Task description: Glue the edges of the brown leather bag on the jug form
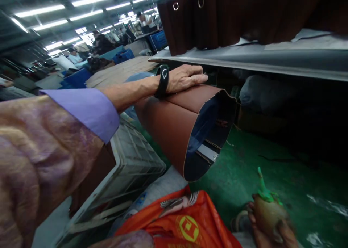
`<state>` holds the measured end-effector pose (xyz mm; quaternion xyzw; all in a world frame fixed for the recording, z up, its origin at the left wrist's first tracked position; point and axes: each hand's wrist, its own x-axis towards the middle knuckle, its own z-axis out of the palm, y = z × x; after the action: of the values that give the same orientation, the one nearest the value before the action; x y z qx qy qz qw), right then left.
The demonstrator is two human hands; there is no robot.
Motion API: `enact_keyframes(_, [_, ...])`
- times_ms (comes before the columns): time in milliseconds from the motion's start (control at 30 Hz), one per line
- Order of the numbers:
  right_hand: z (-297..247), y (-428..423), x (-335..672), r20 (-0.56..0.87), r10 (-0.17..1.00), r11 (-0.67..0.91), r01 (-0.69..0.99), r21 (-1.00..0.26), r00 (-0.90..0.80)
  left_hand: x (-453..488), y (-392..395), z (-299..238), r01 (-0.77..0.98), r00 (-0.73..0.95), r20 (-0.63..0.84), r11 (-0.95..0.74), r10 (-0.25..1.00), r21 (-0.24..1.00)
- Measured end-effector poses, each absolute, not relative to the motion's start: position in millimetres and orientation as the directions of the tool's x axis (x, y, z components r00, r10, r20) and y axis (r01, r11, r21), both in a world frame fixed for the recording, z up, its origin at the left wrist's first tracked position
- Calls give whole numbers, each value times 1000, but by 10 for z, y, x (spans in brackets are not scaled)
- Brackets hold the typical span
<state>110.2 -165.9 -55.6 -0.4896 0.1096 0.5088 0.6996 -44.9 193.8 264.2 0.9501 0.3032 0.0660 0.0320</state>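
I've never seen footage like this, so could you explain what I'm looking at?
There's no robot, just a person's two hands. The one picture comes from a camera worn on the head, looking forward and down. The left hand, with a black band, rests on a brown tube whose open end shows. The right hand, at lower right, holds a rounded brownish thing with a green top; I can't tell what it is. Dark brown pieces lie on the grey table. Lower in the picture are a crate and red fabric.

Yellow emblem (pixel 189 228) on orange fabric (pixel 209 215)
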Motion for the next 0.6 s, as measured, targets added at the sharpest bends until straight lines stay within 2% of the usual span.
enact_keyframes(100, [-526, -1630, 1101, -672, 576, 13, -827, -561, 465, -782, 1785, 2555, 590, 766, 218, -796, 604, 134])
enact_keyframes(300, [-384, -1606, 1049, -699, 530, 24, -833, -553, 479, -1379, 1506, 2138, 493, 653, 534, -837, 537, 239])
enact_keyframes(433, [-347, -1596, 1041, -713, 541, -22, -840, -541, 445, -1526, 1370, 1882, 342, 537, 736, -904, 414, 259])
enact_keyframes(500, [-338, -1558, 1059, -689, 586, -57, -826, -560, 426, -1589, 1292, 1816, 285, 517, 779, -930, 354, 234])
enact_keyframes(600, [-338, -1453, 1146, -625, 629, -95, -752, -652, 462, -1766, 1066, 1733, 364, 502, 765, -901, 402, 235])
